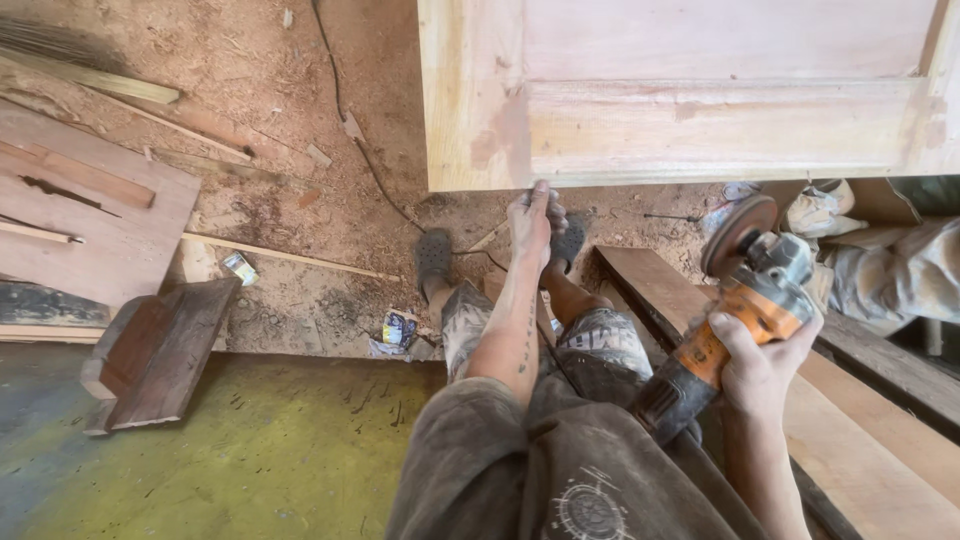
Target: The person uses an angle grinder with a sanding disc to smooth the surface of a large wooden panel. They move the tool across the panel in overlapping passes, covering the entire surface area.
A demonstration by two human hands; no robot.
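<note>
Now my left hand [533, 222] presses fingertips on the wooden door panel's [690, 95] lower edge; my right hand [762, 365] grips the orange angle grinder [735, 320] tight.

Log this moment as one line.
left hand: touching door edge | right hand: holding grinder, disc raised | floor: sawdust

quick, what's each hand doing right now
Left hand: fingertips pressed on the bottom edge of the wooden door panel; no grip visible.
Right hand: closed around the orange angle grinder.
</note>
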